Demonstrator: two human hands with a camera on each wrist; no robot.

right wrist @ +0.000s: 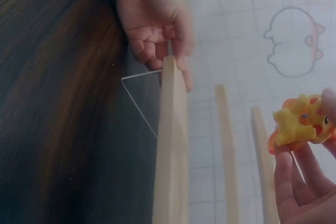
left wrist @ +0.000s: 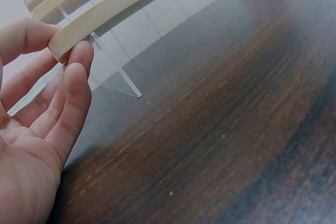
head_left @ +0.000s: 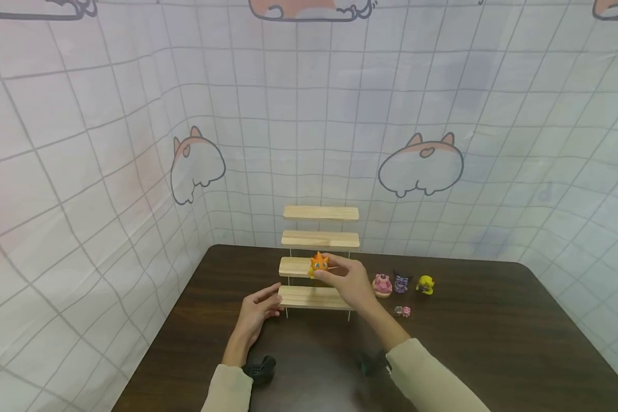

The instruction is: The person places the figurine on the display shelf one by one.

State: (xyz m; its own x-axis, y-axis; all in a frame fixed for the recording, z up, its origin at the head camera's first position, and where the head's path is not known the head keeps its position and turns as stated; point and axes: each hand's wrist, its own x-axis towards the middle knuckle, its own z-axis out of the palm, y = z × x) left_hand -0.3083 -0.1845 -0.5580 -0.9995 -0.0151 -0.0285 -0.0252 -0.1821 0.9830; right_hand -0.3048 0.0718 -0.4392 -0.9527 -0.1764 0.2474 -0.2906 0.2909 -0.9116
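My right hand (head_left: 351,281) pinches a small yellow and orange figurine (head_left: 319,264) between thumb and fingers. In the head view the figurine overlaps the second-lowest board of a tiered wooden display stand (head_left: 314,296). From the right wrist view, the figurine (right wrist: 294,125) shows a yellow body with orange parts around it. My left hand (head_left: 256,312) grips the left end of the lowest board (left wrist: 110,13), with fingers above and below the wood. A clear support (left wrist: 118,69) runs down from that board to the table.
Right of the stand on the dark wood table (head_left: 484,332) are a pink figurine (head_left: 382,285), a purple one (head_left: 401,284), a yellow one (head_left: 426,284) and a tiny grey-and-pink piece (head_left: 403,311). A white grid-patterned curtain (head_left: 309,126) hangs behind.
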